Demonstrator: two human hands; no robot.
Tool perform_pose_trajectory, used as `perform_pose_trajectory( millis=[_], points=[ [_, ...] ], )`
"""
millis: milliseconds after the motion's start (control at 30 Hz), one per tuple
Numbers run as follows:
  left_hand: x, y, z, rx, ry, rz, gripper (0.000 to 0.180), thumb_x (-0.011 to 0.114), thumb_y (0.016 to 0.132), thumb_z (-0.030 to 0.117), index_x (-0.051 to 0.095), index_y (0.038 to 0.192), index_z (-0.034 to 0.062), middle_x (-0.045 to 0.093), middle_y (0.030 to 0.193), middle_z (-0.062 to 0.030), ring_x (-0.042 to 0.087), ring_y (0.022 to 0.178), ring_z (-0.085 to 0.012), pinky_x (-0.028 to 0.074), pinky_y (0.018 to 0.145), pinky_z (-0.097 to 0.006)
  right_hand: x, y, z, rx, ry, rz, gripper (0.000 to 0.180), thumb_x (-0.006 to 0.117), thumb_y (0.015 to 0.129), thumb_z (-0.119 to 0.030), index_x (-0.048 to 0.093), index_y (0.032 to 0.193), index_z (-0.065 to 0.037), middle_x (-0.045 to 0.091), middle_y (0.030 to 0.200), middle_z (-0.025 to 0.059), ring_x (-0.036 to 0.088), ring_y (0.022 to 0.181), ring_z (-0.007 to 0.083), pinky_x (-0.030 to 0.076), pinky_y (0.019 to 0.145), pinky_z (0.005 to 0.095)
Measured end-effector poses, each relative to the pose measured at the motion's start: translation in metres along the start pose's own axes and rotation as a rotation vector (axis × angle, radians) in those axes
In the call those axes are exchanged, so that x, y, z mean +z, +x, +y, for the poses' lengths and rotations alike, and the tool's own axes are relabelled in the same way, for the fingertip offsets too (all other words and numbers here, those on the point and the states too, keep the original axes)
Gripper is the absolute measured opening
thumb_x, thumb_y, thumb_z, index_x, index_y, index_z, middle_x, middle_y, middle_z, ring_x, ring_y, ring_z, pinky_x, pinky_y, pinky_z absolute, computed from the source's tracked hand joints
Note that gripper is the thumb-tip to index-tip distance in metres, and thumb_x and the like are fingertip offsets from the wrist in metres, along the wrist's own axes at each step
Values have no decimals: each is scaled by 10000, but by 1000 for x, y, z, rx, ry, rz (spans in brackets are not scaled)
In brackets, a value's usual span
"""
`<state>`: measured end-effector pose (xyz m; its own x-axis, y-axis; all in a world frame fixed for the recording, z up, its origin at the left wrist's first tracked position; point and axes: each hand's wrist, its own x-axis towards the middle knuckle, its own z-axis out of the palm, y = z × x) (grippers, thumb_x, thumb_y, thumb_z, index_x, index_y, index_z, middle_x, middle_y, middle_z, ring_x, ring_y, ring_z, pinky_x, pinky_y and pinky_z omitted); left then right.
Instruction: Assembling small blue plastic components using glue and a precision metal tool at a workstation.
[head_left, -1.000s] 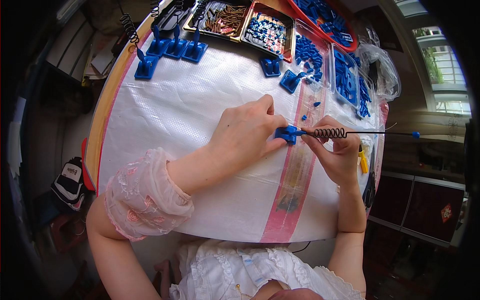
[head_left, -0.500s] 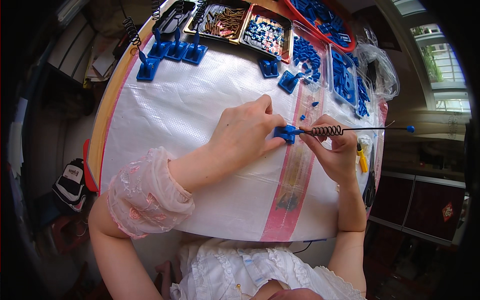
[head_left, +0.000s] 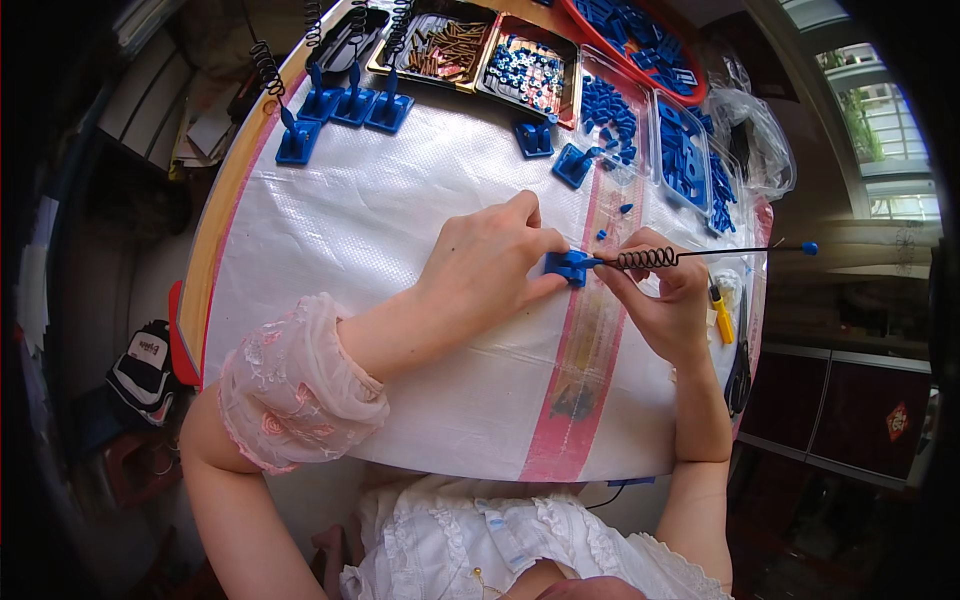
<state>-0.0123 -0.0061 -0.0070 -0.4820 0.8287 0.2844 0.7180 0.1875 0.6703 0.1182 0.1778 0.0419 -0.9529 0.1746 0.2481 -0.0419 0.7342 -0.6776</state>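
Over the middle of the table, my left hand (head_left: 490,250) pinches a small blue plastic base (head_left: 568,267) between thumb and fingers. A pointed blue stem on the base faces right. There my right hand (head_left: 668,305) grips the near end of a black coiled spring wire (head_left: 648,259), its fingertips closed where wire and stem meet. The exact joint is partly hidden by the fingers. Beyond the coil the wire runs straight to the right and ends in a blue cap (head_left: 809,249). Two small blue cone pieces, one of them farther off (head_left: 626,209), lie just beyond my right hand.
Finished-looking bases with upright springs (head_left: 352,104) stand at the far left. Two more blue bases (head_left: 573,165) sit at the back. Trays of brass-coloured screws (head_left: 447,47), small blue-and-silver parts (head_left: 525,68) and blue pieces line the far edge. A yellow-handled tool (head_left: 722,318) lies right.
The wire's capped end has shifted slightly left and up. Both hands keep their grip in nearly the same place; the whole view has moved a little.
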Motion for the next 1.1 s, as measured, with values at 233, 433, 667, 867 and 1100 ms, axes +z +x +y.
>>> perform_pose_trajectory(
  millis=[233,433,667,867,1100],
  points=[
    [1,0,0,4,4,2,253,807,821,337,780,1015,177,618,925,-66,665,813,-251,533,682,-377,0,0,0,-4,-7,0,188,794,776,3,795,955,-57,697,831,56,529,624,122,391,553,261],
    [1,0,1,-1,-3,4,254,812,810,336,778,1002,173,618,920,-66,668,801,-255,533,672,-379,0,0,0,-4,-11,-15,179,792,788,33,787,952,-40,674,798,38,547,671,99,388,575,242],
    [4,0,5,7,29,46,253,813,801,328,774,1003,179,621,926,-51,675,793,-245,534,658,-376,-1,0,-3,-3,-19,-10,169,794,793,43,784,943,-35,653,769,23,553,691,87,384,589,233],
    [5,1,7,14,42,47,248,809,804,324,777,1006,185,623,940,-46,677,794,-240,535,660,-373,-2,0,-4,-8,-24,-17,165,792,794,39,784,941,-34,648,766,22,545,683,87,381,585,238],
    [7,2,5,26,8,34,235,789,823,328,775,1007,183,630,958,-34,678,816,-235,536,672,-377,0,2,-3,-37,-20,11,170,805,769,3,790,932,-40,679,787,59,523,613,122,390,550,267]
  ],
)
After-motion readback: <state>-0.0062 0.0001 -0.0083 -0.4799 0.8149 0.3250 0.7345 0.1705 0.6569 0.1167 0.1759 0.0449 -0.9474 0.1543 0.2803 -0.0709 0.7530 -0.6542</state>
